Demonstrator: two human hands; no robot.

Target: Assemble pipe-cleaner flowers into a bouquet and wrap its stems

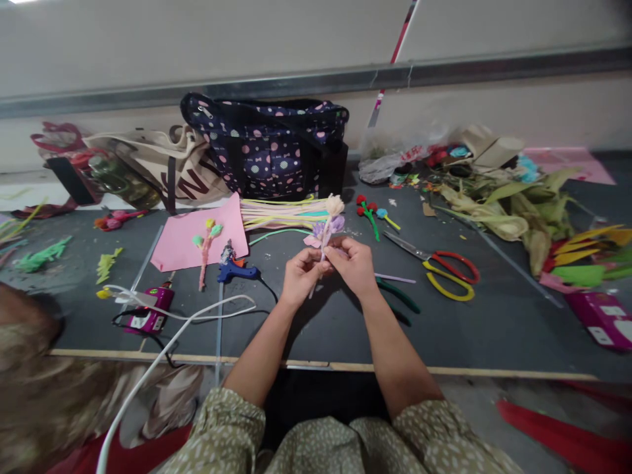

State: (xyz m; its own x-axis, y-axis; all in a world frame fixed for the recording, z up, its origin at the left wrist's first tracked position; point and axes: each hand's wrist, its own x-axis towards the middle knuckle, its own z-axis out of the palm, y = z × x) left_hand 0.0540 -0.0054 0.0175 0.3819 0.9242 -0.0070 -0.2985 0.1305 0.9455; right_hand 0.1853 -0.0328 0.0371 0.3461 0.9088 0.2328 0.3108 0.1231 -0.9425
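Both my hands meet over the middle of the dark table [494, 322]. My left hand [300, 276] and my right hand [353, 263] are closed around the thin stem of a small handmade flower [330, 224] with a cream bud on top and lilac petals below. The stem pokes out under my left hand. Just behind the flower lies a bundle of pastel pipe-cleaner strips [281, 212].
A blue glue gun [236, 268] and pink paper [200, 240] with a small craft flower lie left; a pink power device [148, 313] with white cable nearer. Red-and-yellow scissors [444, 266], green-handled pliers [397, 296], corn husks [498, 210] lie right. Bags [266, 148] stand behind.
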